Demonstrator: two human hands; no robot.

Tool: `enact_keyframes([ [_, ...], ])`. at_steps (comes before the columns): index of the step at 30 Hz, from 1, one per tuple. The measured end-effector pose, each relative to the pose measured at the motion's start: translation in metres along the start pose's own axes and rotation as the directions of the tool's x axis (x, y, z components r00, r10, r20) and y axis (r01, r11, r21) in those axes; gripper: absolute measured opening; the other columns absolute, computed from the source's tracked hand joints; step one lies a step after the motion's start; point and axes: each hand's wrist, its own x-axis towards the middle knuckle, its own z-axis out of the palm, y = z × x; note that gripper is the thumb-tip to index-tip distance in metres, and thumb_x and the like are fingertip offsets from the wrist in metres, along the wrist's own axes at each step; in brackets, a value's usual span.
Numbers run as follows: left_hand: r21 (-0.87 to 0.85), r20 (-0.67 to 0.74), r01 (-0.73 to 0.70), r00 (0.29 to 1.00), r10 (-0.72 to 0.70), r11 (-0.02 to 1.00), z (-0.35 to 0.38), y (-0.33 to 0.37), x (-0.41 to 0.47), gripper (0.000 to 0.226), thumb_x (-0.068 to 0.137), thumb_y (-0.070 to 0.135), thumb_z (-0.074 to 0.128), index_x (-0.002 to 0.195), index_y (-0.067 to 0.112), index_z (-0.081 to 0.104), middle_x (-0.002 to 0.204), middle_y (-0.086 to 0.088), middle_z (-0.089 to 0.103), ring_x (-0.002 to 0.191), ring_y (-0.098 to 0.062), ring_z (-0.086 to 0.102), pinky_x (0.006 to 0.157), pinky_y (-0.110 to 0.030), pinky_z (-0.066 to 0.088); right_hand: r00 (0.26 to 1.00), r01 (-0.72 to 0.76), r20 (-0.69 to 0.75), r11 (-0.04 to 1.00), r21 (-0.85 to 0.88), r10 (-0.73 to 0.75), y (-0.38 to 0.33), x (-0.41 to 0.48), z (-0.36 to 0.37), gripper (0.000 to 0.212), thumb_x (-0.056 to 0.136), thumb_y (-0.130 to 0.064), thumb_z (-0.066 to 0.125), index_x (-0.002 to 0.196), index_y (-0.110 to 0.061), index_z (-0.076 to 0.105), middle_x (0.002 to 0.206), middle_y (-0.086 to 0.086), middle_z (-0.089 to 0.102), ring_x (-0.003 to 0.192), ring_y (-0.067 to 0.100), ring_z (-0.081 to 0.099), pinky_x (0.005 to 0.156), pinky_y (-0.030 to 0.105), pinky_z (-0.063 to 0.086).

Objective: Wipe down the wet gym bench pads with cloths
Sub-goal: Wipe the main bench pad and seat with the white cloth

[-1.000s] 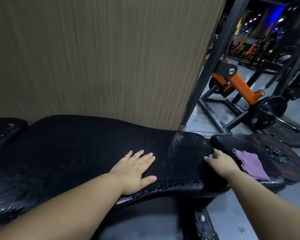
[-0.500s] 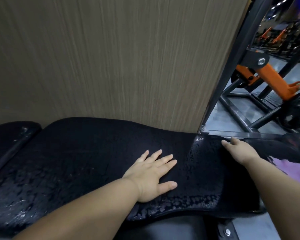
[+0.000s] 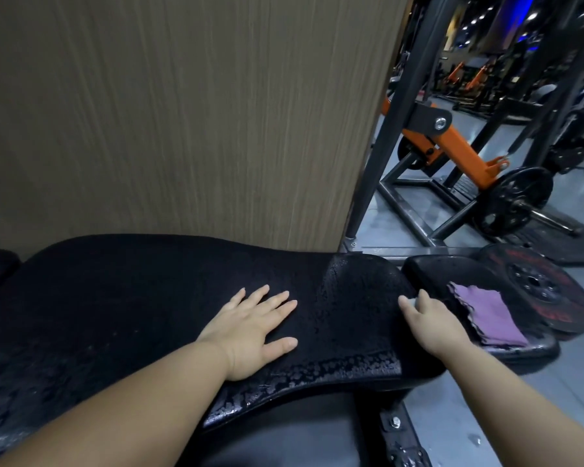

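**Wet pad is being steadied, cloth is not yet taken**

The long bench pad (image 3: 132, 298), covered with water drops, is being pressed by the left hand (image 3: 250, 332), its fingers lying flat and spread. The right hand (image 3: 432, 325) is being rested at the pad's right end; whether its fingers are closing on something cannot be told. The purple cloth (image 3: 486, 315) is lying on the smaller pad (image 3: 429, 267), just beside this hand. The wiping is judged as not yet started: next, the cloth is to be picked up and drawn over the drops.
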Motion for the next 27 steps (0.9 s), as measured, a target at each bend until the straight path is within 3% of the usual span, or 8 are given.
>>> enact_keyframes([
  [3, -0.017, -0.012, -0.001, 1.000, 0.001, 1.000, -0.001, 0.002, -0.001, 0.096, 0.064, 0.078, -0.010, 0.153, 0.041, -0.005, 0.157, 0.024, -0.014, 0.145, -0.006, -0.020, 0.118, -0.035, -0.015, 0.999, 0.033, -0.039, 0.999, 0.002, -0.033, 0.012, -0.013, 0.006, 0.036, 0.095, -0.049, 0.042, 0.090, -0.013, 0.044, 0.107, 0.019, 0.060, 0.103, 0.036, 0.055, 0.080, 0.040, 0.039],
  [8, -0.029, -0.017, -0.002, 1.000, 0.001, 1.000, 0.000, 0.001, 0.001, 0.095, 0.065, 0.078, -0.010, 0.153, 0.041, -0.005, 0.156, 0.025, -0.014, 0.140, 0.000, -0.023, 0.119, -0.036, -0.014, 1.000, 0.018, -0.021, 0.999, -0.033, -0.019, 0.007, -0.005, 0.005, 0.045, 0.094, -0.054, 0.041, 0.097, -0.010, 0.047, 0.112, 0.017, 0.059, 0.106, 0.035, 0.056, 0.077, 0.038, 0.037],
  [11, -0.014, -0.018, -0.008, 1.000, 0.008, 1.000, 0.001, 0.000, 0.002, 0.095, 0.066, 0.078, -0.010, 0.153, 0.042, -0.005, 0.156, 0.025, -0.015, 0.143, -0.003, -0.022, 0.119, -0.037, -0.014, 0.999, 0.045, 0.013, 0.999, -0.024, -0.045, 0.004, 0.007, 0.002, 0.044, 0.094, -0.054, 0.041, 0.091, -0.011, 0.046, 0.109, 0.015, 0.062, 0.100, 0.033, 0.057, 0.077, 0.039, 0.040],
  [13, -0.012, -0.019, -0.009, 1.000, 0.009, 1.000, 0.002, -0.001, 0.002, 0.094, 0.066, 0.078, -0.010, 0.152, 0.042, -0.005, 0.156, 0.025, -0.015, 0.144, -0.005, -0.022, 0.119, -0.036, -0.014, 0.998, 0.044, 0.056, 0.999, -0.004, -0.044, -0.001, 0.015, -0.002, 0.046, 0.095, -0.054, 0.040, 0.106, -0.011, 0.051, 0.117, 0.015, 0.061, 0.107, 0.033, 0.056, 0.084, 0.039, 0.041],
  [16, -0.015, -0.026, -0.008, 1.000, 0.007, 1.000, 0.003, -0.001, 0.002, 0.091, 0.068, 0.078, -0.008, 0.152, 0.042, -0.006, 0.155, 0.026, -0.016, 0.144, -0.005, -0.023, 0.118, -0.036, -0.015, 0.994, 0.026, 0.105, 0.998, 0.056, -0.031, -0.012, 0.028, -0.007, 0.062, 0.096, -0.052, 0.043, 0.135, -0.003, 0.044, 0.133, 0.014, 0.055, 0.124, 0.032, 0.049, 0.096, 0.036, 0.036],
  [22, -0.007, -0.028, -0.005, 1.000, 0.005, 1.000, 0.003, -0.001, 0.003, 0.090, 0.069, 0.078, -0.008, 0.152, 0.043, -0.006, 0.153, 0.028, -0.017, 0.144, -0.005, -0.023, 0.119, -0.036, -0.014, 0.991, 0.008, 0.133, 0.986, 0.169, -0.031, -0.030, 0.058, -0.010, 0.065, 0.095, -0.049, 0.049, 0.139, -0.003, 0.043, 0.140, 0.014, 0.050, 0.130, 0.030, 0.044, 0.101, 0.033, 0.032],
  [27, -0.003, -0.027, -0.003, 1.000, 0.003, 1.000, 0.002, -0.001, 0.003, 0.090, 0.069, 0.078, -0.008, 0.152, 0.044, -0.006, 0.152, 0.029, -0.017, 0.143, -0.003, -0.023, 0.118, -0.035, -0.015, 0.998, 0.000, 0.055, 0.967, 0.253, -0.014, -0.031, 0.068, -0.004, 0.063, 0.094, -0.050, 0.049, 0.136, -0.003, 0.045, 0.140, 0.013, 0.051, 0.130, 0.031, 0.045, 0.102, 0.037, 0.034],
])
